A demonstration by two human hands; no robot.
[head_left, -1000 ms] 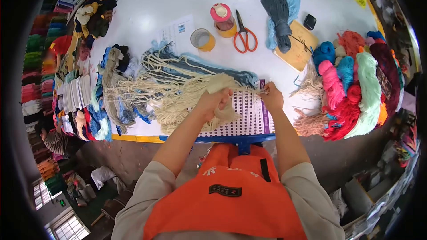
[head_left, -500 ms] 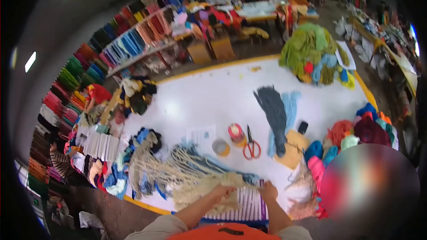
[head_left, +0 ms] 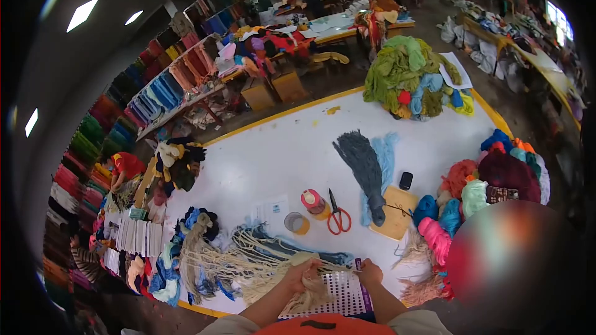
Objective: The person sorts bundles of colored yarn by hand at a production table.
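Working: the left hand is clenching a thick bundle of cream-coloured yarn strands, while the right hand is pinching what looks like a single strand end at the top edge of the white perforated card with rows of dark dots.
Step in hand: judging by the pose, one strand is being drawn out of the bundle and set against the dotted card.
Next move: it is probably calling for a steady pull with the right fingers while the left keeps the rest bunched.
Yarn position: the bundle is lying at 6 o'clock on the white round-edged table with a yellow rim, fanning out toward 8 o'clock.
Nearby: orange-handled scissors and a pink-lidded jar are sitting at 12 o'clock from the hands; a yellow tape roll is just left of the jar.
Writing: a printed paper sheet is showing, too small to read; no brand is legible.
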